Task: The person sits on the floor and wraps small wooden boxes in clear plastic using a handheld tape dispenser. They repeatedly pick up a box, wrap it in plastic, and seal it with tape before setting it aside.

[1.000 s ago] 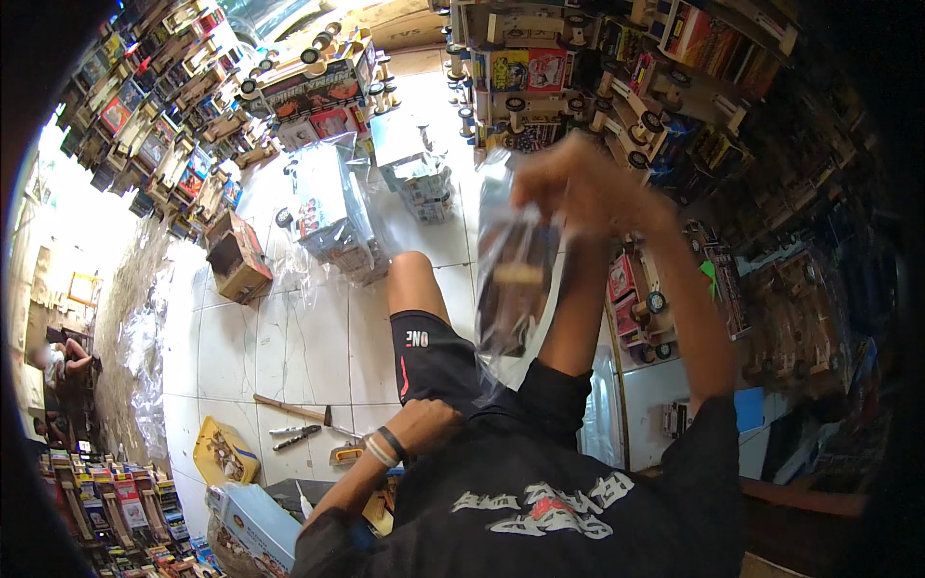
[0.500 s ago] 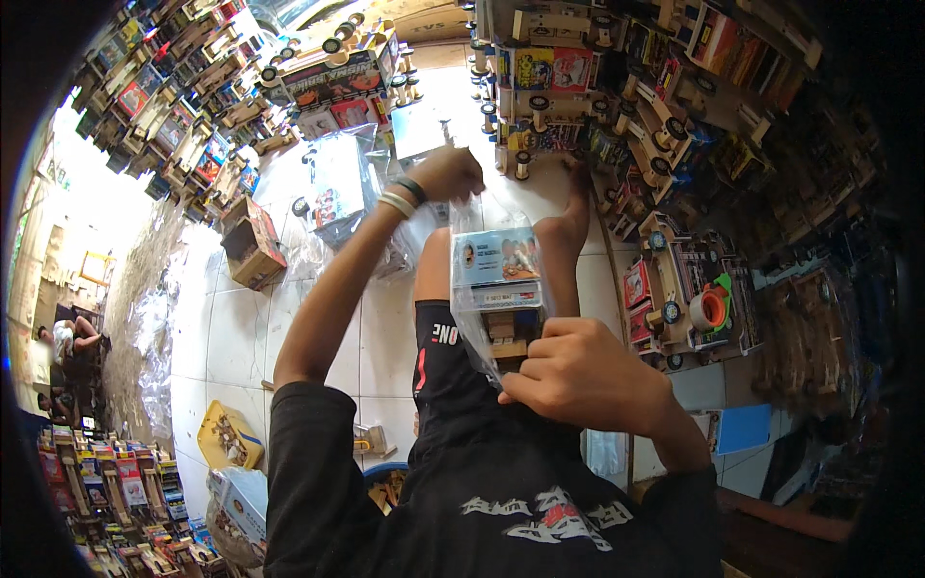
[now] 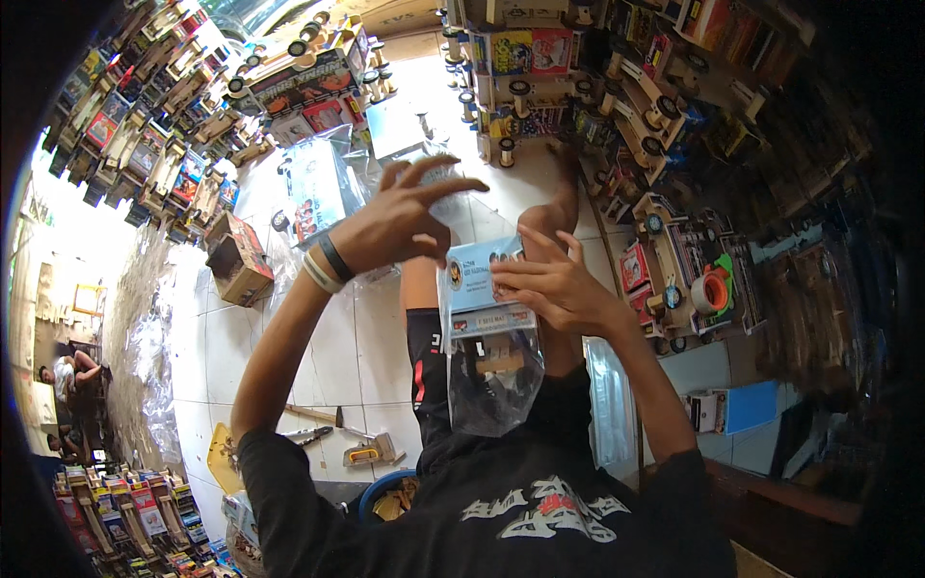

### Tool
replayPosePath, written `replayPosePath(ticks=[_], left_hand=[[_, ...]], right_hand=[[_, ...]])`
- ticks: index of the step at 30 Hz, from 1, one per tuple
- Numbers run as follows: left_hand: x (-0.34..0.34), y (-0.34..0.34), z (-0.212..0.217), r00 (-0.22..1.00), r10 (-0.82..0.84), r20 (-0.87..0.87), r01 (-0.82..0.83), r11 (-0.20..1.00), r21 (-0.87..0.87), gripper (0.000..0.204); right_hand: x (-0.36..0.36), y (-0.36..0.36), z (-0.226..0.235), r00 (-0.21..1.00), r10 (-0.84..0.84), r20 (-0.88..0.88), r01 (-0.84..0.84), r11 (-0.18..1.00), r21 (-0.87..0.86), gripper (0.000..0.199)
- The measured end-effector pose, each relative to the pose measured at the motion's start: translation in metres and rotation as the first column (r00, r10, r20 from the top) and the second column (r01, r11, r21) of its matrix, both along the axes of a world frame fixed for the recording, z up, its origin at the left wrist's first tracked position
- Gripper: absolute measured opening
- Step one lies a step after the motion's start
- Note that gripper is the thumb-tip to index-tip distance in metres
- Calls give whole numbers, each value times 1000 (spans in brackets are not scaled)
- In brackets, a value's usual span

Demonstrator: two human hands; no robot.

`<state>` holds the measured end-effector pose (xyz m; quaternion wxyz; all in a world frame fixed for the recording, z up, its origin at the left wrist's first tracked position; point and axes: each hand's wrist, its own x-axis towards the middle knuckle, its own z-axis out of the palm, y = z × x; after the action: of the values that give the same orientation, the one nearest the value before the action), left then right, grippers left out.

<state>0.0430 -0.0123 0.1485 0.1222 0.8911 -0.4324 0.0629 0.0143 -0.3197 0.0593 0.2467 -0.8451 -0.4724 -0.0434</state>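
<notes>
A light-blue, box-shaped toy truck (image 3: 477, 292) printed with pictures rests between my legs, inside a clear plastic bag (image 3: 491, 395). The loose end of the bag droops toward my shirt. Above the truck's left corner, my left hand (image 3: 400, 217) has its fingers spread, with the thumb close to the bag's edge; whether it touches is unclear. My right hand (image 3: 564, 289) lies with outstretched fingers on the right side of the blue panel, covering part of its picture. Neither hand is gripping anything.
Bagged toy trucks (image 3: 323, 188) lie ahead on the tiles, beside a brown box (image 3: 239, 258). Stacked wooden toy trucks (image 3: 540, 58) line both sides. An orange-and-green tape dispenser (image 3: 711, 292) sits at right. A yellow tray (image 3: 224, 460), tools (image 3: 371, 451) and a blue tub (image 3: 371, 496) are nearby.
My left hand has moved left and spread its fingers. My right hand has left the bag's lower end and moved up onto the blue panel. The bag's lower end now hangs loose.
</notes>
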Motion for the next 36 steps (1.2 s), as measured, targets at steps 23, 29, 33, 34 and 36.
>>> replayPosePath(ticks=[23,29,33,34,36], left_hand=[[41,-75,-84,990,-124,-72,95,943,-318,20],[50,-77,-92,982,-153,-114,119,958,-262,21],[61,-78,-106,951,-251,-181,181,926,-332,22],[61,-77,-111,953,-264,-149,206,925,-321,39],[67,-77,-118,597,-421,-683,-203,744,-637,80]], right_hand=[[-18,-329,-103,-113,-938,-327,993,-118,-6,59],[35,-267,-96,218,-802,-556,970,114,216,26],[44,-108,-17,859,-260,-441,507,558,657,27],[42,-73,-3,893,-73,-445,399,588,703,29],[41,-17,18,957,148,-251,76,705,705,30]])
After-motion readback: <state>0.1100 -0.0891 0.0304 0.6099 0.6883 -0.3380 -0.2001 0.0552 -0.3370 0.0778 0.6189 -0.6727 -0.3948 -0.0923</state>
